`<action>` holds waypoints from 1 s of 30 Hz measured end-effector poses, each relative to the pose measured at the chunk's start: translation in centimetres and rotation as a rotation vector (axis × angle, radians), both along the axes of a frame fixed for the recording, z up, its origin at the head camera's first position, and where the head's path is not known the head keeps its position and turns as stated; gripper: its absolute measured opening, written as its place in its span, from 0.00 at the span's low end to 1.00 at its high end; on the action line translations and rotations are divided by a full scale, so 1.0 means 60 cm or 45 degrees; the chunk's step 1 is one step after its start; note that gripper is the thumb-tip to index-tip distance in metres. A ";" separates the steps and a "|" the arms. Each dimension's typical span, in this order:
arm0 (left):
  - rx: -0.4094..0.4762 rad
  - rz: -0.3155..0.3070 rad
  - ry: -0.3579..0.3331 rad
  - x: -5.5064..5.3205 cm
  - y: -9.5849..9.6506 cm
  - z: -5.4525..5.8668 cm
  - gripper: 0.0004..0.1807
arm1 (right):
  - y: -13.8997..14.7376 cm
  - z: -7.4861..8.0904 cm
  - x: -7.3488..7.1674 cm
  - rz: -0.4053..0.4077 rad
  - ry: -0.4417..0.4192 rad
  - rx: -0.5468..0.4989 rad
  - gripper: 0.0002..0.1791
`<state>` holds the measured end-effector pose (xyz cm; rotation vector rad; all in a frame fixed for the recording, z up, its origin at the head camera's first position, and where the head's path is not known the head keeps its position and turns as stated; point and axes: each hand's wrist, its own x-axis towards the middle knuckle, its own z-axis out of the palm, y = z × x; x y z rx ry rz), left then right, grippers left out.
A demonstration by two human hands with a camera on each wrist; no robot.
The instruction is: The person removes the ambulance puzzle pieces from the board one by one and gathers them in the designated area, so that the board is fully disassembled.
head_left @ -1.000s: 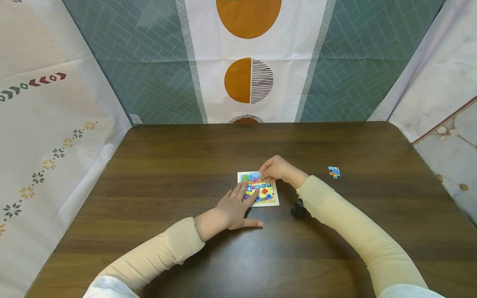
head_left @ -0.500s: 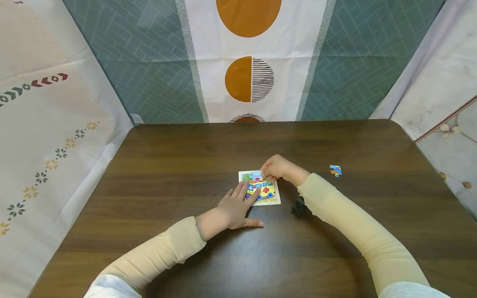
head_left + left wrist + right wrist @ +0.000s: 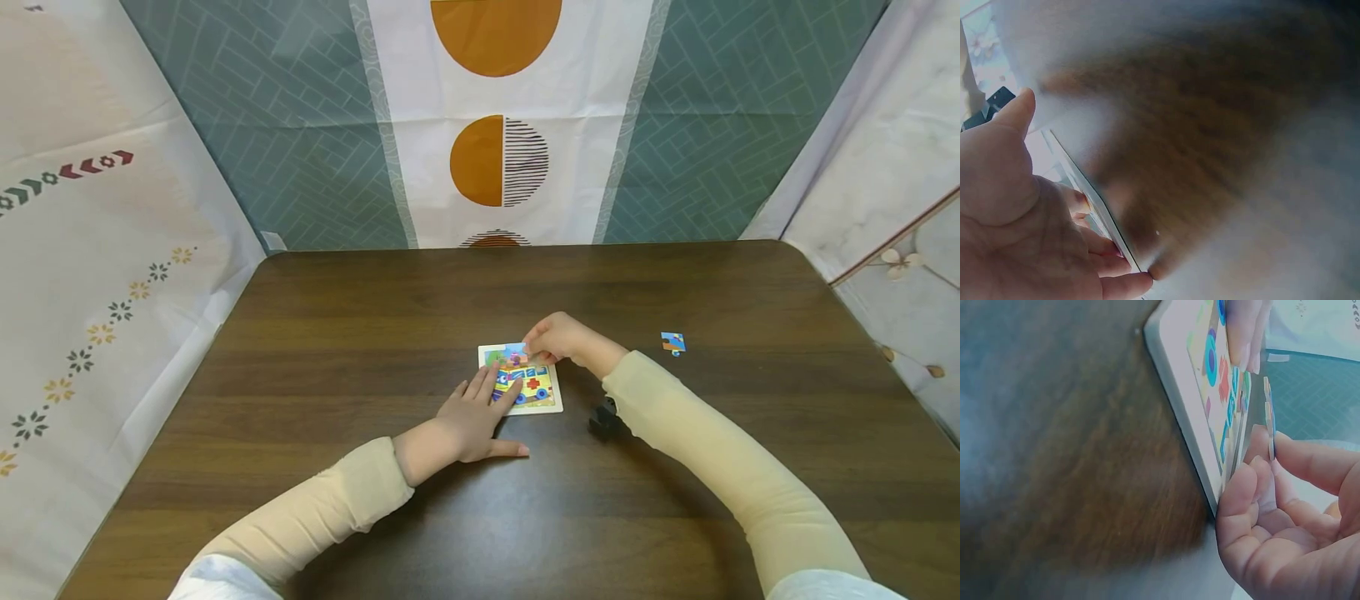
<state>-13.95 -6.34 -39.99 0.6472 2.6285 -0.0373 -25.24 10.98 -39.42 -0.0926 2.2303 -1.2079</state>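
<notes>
A small jigsaw puzzle board (image 3: pixel 558 402) with a white rim and a yellow ambulance picture lies at mid-table. Across its lower left my left hand (image 3: pixel 467 423) rests with spread fingers, the thumb on the wood. At the board's upper right corner, my right hand (image 3: pixel 564 340) pinches a jigsaw piece (image 3: pixel 1270 419) between thumb and fingers. In the right wrist view that piece is seen edge-on, raised at an angle over the board, and the curled lower fingers are right at the rim. My left palm and fingers cover part of the picture.
Another jigsaw piece (image 3: pixel 672 342), blue and orange, lies on the brown wooden table (image 3: pixel 360 333) to the right of the board. A black wrist device (image 3: pixel 606 419) hangs under the right forearm. Patterned cloths (image 3: pixel 315 167) stand behind the table and at its sides.
Both hands keep nearly the same places. The jigsaw piece in my right hand changes its tilt slightly over the board's upper part. The view shifts a little.
</notes>
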 end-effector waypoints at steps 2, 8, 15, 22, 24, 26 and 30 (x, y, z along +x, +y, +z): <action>0.004 0.002 0.003 0.000 0.000 0.000 0.52 | 0.004 0.001 0.001 0.012 0.019 0.013 0.13; 0.012 0.002 0.006 0.001 0.000 -0.001 0.52 | 0.023 0.013 0.007 0.066 0.074 0.042 0.15; 0.018 0.002 0.017 0.001 -0.001 0.001 0.51 | 0.050 0.027 0.008 0.051 0.128 -0.001 0.17; 0.013 0.001 0.026 0.001 -0.002 0.001 0.51 | 0.081 0.046 0.011 0.057 0.150 -0.100 0.17; 0.018 0.001 0.025 0.001 -0.003 0.001 0.51 | 0.091 0.050 0.011 0.043 0.138 -0.113 0.16; 0.020 -0.003 0.026 0.001 -0.002 0.001 0.51 | 0.101 0.055 0.011 0.034 0.126 -0.121 0.16; 0.023 -0.010 0.030 0.002 -0.002 0.000 0.51 | 0.121 0.063 0.009 0.034 0.134 -0.082 0.15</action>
